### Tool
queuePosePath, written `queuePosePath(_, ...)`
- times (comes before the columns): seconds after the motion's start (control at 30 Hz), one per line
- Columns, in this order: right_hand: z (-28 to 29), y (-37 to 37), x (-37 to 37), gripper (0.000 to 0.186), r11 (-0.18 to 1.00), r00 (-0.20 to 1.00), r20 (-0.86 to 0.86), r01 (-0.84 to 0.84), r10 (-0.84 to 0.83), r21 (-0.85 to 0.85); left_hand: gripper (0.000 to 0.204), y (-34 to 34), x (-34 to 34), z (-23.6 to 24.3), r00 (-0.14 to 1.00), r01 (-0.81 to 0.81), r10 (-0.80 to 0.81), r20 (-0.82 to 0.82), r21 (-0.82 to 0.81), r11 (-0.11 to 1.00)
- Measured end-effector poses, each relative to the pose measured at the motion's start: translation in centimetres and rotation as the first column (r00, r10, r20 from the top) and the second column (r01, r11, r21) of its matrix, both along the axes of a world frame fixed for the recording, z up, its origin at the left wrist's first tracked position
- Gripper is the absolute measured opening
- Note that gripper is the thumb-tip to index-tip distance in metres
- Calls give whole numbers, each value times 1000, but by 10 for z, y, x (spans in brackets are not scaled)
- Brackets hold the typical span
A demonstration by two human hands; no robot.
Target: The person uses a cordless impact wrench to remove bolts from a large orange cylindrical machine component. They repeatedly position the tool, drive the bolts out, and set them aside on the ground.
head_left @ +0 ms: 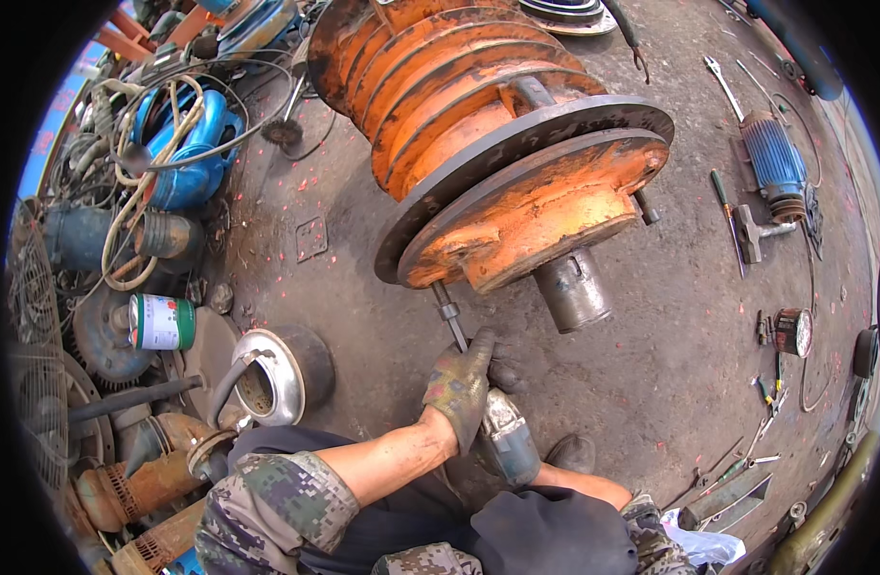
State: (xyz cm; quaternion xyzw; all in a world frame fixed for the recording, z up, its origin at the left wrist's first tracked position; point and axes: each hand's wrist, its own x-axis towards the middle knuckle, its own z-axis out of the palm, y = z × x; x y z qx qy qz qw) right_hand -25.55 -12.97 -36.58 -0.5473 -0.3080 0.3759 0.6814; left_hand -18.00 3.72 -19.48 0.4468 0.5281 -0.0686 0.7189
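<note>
My left hand (457,391), in a stained work glove, is closed around the near end of a metal rod (456,333). Its far end, with a thicker collar, meets the lower left edge of the round flange (526,206) on a large orange ribbed machine housing (464,81). Just right of that hand is a power tool (510,443) with a silver metal head and a blue-grey body. My right forearm (585,486) leads to the tool's rear end; the fingers of that hand are hidden behind it. A thick steel shaft (574,290) sticks out of the housing toward me.
Left lie a silver pot-like vessel (274,379), a green-and-white can (162,322), a blue pump casing (193,158) with hoses and rusty parts. Right are a blue motor (774,158), a hammer (749,233), a small round tin (793,332) and several hand tools on the floor.
</note>
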Motion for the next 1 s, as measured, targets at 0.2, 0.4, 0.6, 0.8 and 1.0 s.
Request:
queuePosePath(0.2, 1, 4, 1, 59, 1000, 993, -118, 20, -18, 16, 42, -2, 0, -2, 999, -42, 42, 19, 0, 999)
queuePosePath(0.4, -19, 6, -10, 59, 989, 914, 389, 141, -113, -44, 37, 1, 3, -2, 998, -8, 11, -59, 47, 999)
queuePosePath(0.6, -8, 3, -11, 61, 982, 920, 383, 139, -81, -127, 38, 4, 0, -11, 1000, 2, -3, 13, 29, 1000)
queuePosePath(0.8, -4, 5, -5, 67, 991, 925, 367, 125, -101, -43, 35, 7, 0, -2, 988, -97, 116, 101, -177, 980)
queuePosePath(1.0, -16, -1, -11, 67, 993, 928, 368, 87, -54, -74, 34, 6, -1, -4, 986, -76, 99, 131, -170, 982)
